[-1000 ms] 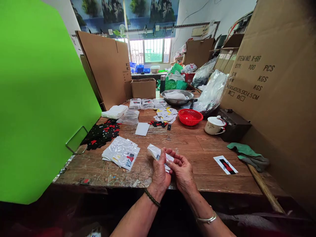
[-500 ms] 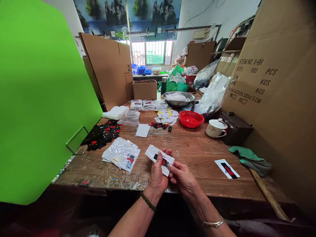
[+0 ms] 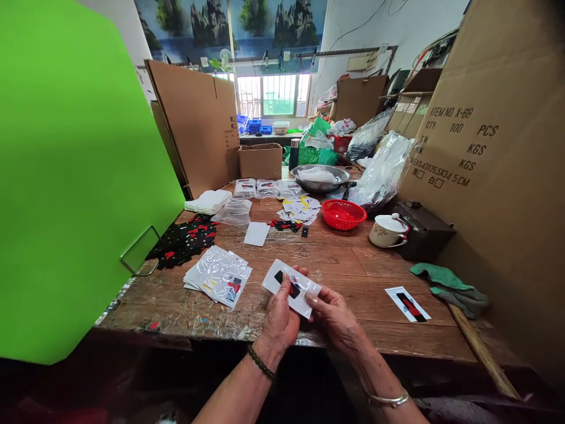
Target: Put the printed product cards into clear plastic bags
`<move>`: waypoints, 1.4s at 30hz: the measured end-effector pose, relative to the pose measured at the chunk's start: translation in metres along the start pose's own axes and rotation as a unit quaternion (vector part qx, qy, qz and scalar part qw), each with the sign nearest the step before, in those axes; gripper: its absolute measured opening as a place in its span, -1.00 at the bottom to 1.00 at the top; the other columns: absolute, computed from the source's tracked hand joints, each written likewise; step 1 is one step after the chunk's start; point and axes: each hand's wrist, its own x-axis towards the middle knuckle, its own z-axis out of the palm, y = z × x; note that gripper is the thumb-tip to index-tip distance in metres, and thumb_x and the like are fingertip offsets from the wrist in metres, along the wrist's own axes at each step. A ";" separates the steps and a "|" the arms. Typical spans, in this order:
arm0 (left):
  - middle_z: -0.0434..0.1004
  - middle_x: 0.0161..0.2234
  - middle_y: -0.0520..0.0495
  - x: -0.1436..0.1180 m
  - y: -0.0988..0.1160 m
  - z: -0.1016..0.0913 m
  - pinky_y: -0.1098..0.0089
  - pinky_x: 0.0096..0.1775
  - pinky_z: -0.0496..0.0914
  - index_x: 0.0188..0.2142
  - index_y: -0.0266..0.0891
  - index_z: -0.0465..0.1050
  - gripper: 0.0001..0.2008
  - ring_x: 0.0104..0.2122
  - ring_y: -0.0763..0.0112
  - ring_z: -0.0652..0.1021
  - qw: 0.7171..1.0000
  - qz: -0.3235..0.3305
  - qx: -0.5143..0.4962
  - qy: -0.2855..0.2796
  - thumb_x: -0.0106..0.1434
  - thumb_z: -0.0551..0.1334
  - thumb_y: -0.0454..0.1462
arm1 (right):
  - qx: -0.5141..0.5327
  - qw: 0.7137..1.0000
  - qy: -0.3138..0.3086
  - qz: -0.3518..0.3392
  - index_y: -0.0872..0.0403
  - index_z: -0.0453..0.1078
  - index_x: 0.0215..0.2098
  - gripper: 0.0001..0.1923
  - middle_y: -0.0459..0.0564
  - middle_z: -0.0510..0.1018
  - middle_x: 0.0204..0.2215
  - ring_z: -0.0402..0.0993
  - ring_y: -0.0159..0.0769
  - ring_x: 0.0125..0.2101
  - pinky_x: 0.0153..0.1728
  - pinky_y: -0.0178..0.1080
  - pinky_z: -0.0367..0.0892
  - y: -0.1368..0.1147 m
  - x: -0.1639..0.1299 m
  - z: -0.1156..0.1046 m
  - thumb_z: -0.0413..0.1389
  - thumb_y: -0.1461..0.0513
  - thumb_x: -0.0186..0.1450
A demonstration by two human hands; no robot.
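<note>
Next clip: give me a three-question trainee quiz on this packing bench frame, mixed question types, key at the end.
1. True or false: both hands grip the small clear packet with a black and red piece inside.
2. What lies nearest the left hand on the wooden table? A) pile of clear packets B) red basket C) lidded cup
3. Fill in: the single printed card lies on the person's ____ side.

Key: 1 true; 2 A; 3 right. The right hand pinches the packet's near edge.

Clear packet (image 3: 291, 287), white card with black-red piece inside, tilted above table edge
</note>
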 end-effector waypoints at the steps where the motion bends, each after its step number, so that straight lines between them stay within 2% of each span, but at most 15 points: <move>1: 0.62 -0.22 -0.11 0.000 0.001 -0.002 0.38 -0.18 0.45 -0.22 -0.28 0.56 -0.71 -0.27 0.36 0.58 1.000 0.003 0.017 -0.002 0.09 0.40 -0.16 | -0.002 1.000 0.006 -0.004 0.13 0.58 -0.31 -0.47 -0.03 0.60 -0.51 0.35 -0.39 -0.65 -0.67 -0.38 0.22 -0.002 0.000 -0.003 0.49 0.06 -0.20; 5: 0.60 -0.45 -0.05 0.002 0.018 -0.012 0.46 -0.37 0.40 -0.41 -0.32 0.57 -0.73 -0.49 0.45 0.52 0.989 0.024 0.147 -0.015 -0.04 0.47 -0.17 | -0.039 0.999 0.013 -0.001 0.16 0.54 -0.44 -0.50 -0.04 0.56 -0.60 0.40 -0.34 -0.62 -0.58 -0.34 0.28 -0.008 0.004 -0.016 0.50 0.04 -0.24; 7: 0.60 -0.49 -0.06 0.003 0.028 -0.018 0.46 -0.44 0.38 -0.41 -0.33 0.58 -0.72 -0.55 0.45 0.50 0.975 0.022 0.218 -0.036 -0.06 0.47 -0.17 | -0.062 0.998 0.006 0.000 0.18 0.52 -0.47 -0.50 -0.04 0.55 -0.61 0.38 -0.36 -0.63 -0.59 -0.36 0.26 -0.012 0.006 -0.019 0.51 0.04 -0.24; 9: 0.62 -0.47 -0.09 0.002 0.036 -0.023 0.43 -0.43 0.39 -0.38 -0.33 0.60 -0.72 -0.54 0.42 0.52 0.964 0.033 0.261 -0.040 -0.05 0.46 -0.17 | -0.065 0.998 -0.010 0.010 0.20 0.51 -0.47 -0.50 -0.03 0.55 -0.59 0.37 -0.39 -0.62 -0.60 -0.38 0.26 -0.015 0.007 -0.020 0.50 0.04 -0.21; 13: 0.65 -0.38 -0.10 -0.003 0.039 -0.033 0.37 -0.36 0.44 -0.33 -0.29 0.61 -0.72 -0.45 0.33 0.57 0.946 0.105 0.306 0.016 -0.03 0.43 -0.18 | -0.019 0.998 -0.032 0.047 0.16 0.51 -0.34 -0.50 0.02 0.59 -0.42 0.46 -0.33 -0.50 -0.56 -0.37 0.37 -0.017 0.006 -0.014 0.43 -0.03 -0.05; 15: 0.66 -0.34 -0.10 -0.007 0.040 -0.039 0.35 -0.32 0.45 -0.31 -0.27 0.61 -0.73 -0.41 0.30 0.58 0.934 0.131 0.331 0.032 -0.02 0.42 -0.20 | -0.028 0.998 -0.034 0.038 0.11 0.49 -0.32 -0.53 -0.03 0.58 -0.44 0.42 -0.37 -0.55 -0.57 -0.36 0.37 -0.013 0.006 -0.011 0.40 -0.04 -0.01; 18: 0.65 -0.36 -0.09 -0.016 0.052 -0.045 0.37 -0.32 0.44 -0.32 -0.23 0.60 -0.72 -0.38 0.28 0.58 0.885 0.160 0.436 0.032 -0.08 0.45 -0.23 | -0.103 0.993 -0.060 -0.001 0.10 0.48 -0.37 -0.58 -0.14 0.48 -0.59 0.24 -0.45 -0.68 -0.65 -0.40 0.22 -0.003 0.006 -0.003 0.39 -0.03 0.01; 21: 0.63 -0.35 -0.08 -0.028 0.073 -0.044 0.41 -0.38 0.39 -0.26 -0.15 0.60 -0.61 -0.41 0.30 0.55 0.822 0.203 0.531 0.023 -0.17 0.49 -0.26 | -0.167 0.980 -0.106 -0.028 0.11 0.48 -0.42 -0.64 -0.13 0.46 -0.59 0.27 -0.40 -0.61 -0.59 -0.38 0.18 0.002 0.006 0.010 0.35 0.00 0.05; 23: 0.62 -0.32 -0.09 -0.035 0.087 -0.041 0.43 -0.43 0.35 -0.23 -0.12 0.61 -0.63 -0.45 0.33 0.53 0.814 0.202 0.545 -0.013 -0.12 0.46 -0.24 | -0.218 0.966 -0.133 -0.042 0.10 0.45 -0.50 -0.69 -0.14 0.42 -0.60 0.24 -0.40 -0.58 -0.56 -0.38 0.13 0.003 0.006 0.021 0.32 0.04 0.09; 26: 0.58 -0.47 -0.04 -0.039 0.101 -0.038 0.43 -0.49 0.27 -0.40 -0.15 0.60 -0.88 -0.55 0.39 0.47 0.794 0.163 0.582 -0.068 0.09 0.32 -0.18 | -0.288 0.943 -0.144 -0.089 0.09 0.32 -0.64 -0.68 -0.20 0.27 -0.67 0.11 -0.43 -0.59 -0.57 -0.38 0.02 0.009 0.009 0.040 0.29 0.12 0.11; 30: 0.43 -0.63 0.04 -0.031 0.115 -0.047 0.43 -0.48 0.18 -0.58 -0.19 0.49 -0.80 -0.58 0.43 0.38 0.726 0.211 0.655 -0.005 0.15 0.20 -0.27 | -0.317 0.923 -0.184 -0.115 0.09 0.32 -0.64 -0.73 -0.21 0.25 -0.68 0.10 -0.43 -0.59 -0.56 -0.37 -0.01 0.025 0.029 0.056 0.23 0.16 0.12; 33: 0.43 -0.63 0.03 -0.016 0.128 -0.059 0.42 -0.45 0.16 -0.58 -0.18 0.48 -0.77 -0.57 0.41 0.38 0.692 0.251 0.675 0.056 0.18 0.19 -0.23 | -0.348 0.908 -0.197 -0.125 0.10 0.46 -0.51 -0.82 -0.16 0.40 -0.62 0.25 -0.37 -0.55 -0.52 -0.35 0.11 0.032 0.062 0.061 0.18 0.15 0.16; 36: 0.50 -0.57 -0.02 0.002 0.143 -0.071 0.40 -0.40 0.18 -0.53 -0.17 0.51 -0.75 -0.52 0.37 0.43 0.656 0.283 0.693 0.097 0.22 0.18 -0.19 | -0.443 0.854 -0.136 -0.236 0.09 0.51 -0.36 -0.89 -0.04 0.53 -0.41 0.40 -0.23 -0.36 -0.31 -0.26 0.28 0.031 0.108 0.066 0.14 0.24 0.20; 39: 0.55 -0.46 -0.07 0.020 0.152 -0.080 0.36 -0.32 0.23 -0.47 -0.17 0.52 -0.77 -0.40 0.29 0.49 0.592 0.287 0.741 0.132 0.26 0.15 -0.21 | -0.554 0.756 -0.071 -0.341 0.11 0.49 -0.24 -0.82 0.08 0.51 -0.22 0.38 -0.13 -0.16 -0.10 -0.18 0.26 0.031 0.155 0.073 0.12 0.37 0.19; 42: 0.56 -0.32 -0.13 0.032 0.153 -0.090 0.30 -0.19 0.29 -0.32 -0.16 0.53 -0.84 -0.24 0.20 0.51 0.533 0.303 0.777 0.142 0.25 0.16 -0.27 | -0.651 0.667 -0.050 -0.359 0.10 0.46 -0.20 -0.82 0.12 0.48 -0.17 0.33 -0.11 -0.12 -0.09 -0.19 0.24 0.036 0.189 0.081 0.12 0.39 0.24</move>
